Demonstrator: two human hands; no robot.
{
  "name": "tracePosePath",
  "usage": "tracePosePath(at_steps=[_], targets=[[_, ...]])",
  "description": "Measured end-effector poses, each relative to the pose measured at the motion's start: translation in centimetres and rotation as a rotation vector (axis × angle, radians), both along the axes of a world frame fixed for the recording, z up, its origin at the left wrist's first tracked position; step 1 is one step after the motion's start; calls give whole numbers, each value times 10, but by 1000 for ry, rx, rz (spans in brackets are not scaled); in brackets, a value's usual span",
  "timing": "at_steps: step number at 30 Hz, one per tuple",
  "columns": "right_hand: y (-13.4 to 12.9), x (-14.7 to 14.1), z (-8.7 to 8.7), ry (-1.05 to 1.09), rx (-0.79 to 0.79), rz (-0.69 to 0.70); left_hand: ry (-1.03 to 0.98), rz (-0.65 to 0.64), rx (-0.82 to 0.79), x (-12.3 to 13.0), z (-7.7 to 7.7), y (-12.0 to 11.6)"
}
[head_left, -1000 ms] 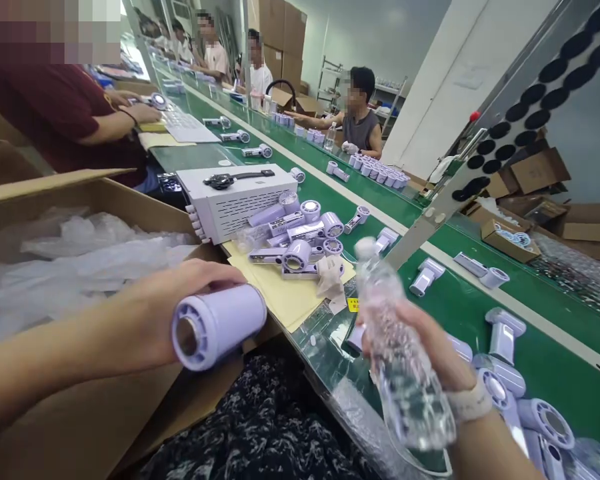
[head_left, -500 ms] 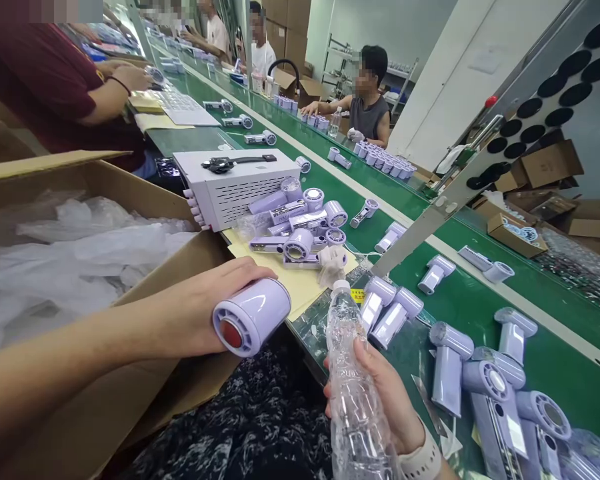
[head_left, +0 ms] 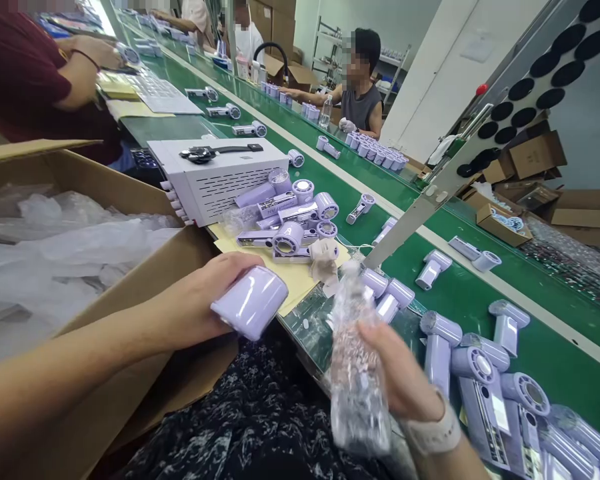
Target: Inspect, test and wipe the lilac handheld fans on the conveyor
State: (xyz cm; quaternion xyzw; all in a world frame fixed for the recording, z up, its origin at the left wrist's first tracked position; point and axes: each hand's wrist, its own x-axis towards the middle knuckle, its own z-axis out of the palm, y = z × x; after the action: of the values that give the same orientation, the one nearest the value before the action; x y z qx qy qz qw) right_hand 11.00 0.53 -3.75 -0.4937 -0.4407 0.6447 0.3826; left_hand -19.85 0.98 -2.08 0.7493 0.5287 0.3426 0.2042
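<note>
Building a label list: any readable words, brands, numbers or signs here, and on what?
None reads clearly.
Heaped fans on yellow paper: dark handle markings, too small to read.
Clear bottle in right hand: blurred, no legible text.
Purple fan in left hand: no text on visible side.
Sheet on white pillar: too faint to read.

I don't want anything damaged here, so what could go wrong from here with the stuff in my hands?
The lilac fan seems supported only by your left hand, above the patterned clothing, so a loose grip might drop it. The bottle in your right hand appears close to the loose fans on the bench, so a careless swing could knock some of them.
</note>
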Motion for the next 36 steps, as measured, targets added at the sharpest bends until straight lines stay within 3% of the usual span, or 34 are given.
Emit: tracePosePath(at_steps=[2, 5, 8, 10, 14, 18, 20, 23, 25, 28, 32, 34, 36], targets=[[37, 2, 14, -120, 235, -123, 9, -2, -38, 5, 0, -1], [99, -7, 23, -476, 563, -357, -21, 16, -91, 17, -5, -4], [144, -24, 15, -631, 629, -457, -89, 69, -125, 31, -15, -9], [155, -30, 5, -670, 618, -456, -125, 100, -145, 36, -22, -13], [131, -25, 4, -759, 646, -413, -134, 153, -124, 32, -35, -17], [88, -28, 10, -868, 863, -548, -84, 123, -27, 25, -43, -12], [83, -41, -2, -910, 859, -413, -54, 105, 58, 29, -43, -9], [99, -61, -26, -925, 700, -133, -22, 94, 184, 42, -39, -8], [107, -62, -31, -912, 691, -101, -6, 87, 236, 49, -36, -10], [91, -45, -8, -859, 722, -95, 11, 89, 280, 54, -34, -12], [28, -28, 39, -681, 899, -58, 78, 66, 313, 60, -35, -9], [3, -34, 49, -614, 1049, 48, 127, 9, 326, 69, -34, -7], [-9, -43, 47, -622, 1152, 97, 175, -43, 321, 80, -32, -7]])
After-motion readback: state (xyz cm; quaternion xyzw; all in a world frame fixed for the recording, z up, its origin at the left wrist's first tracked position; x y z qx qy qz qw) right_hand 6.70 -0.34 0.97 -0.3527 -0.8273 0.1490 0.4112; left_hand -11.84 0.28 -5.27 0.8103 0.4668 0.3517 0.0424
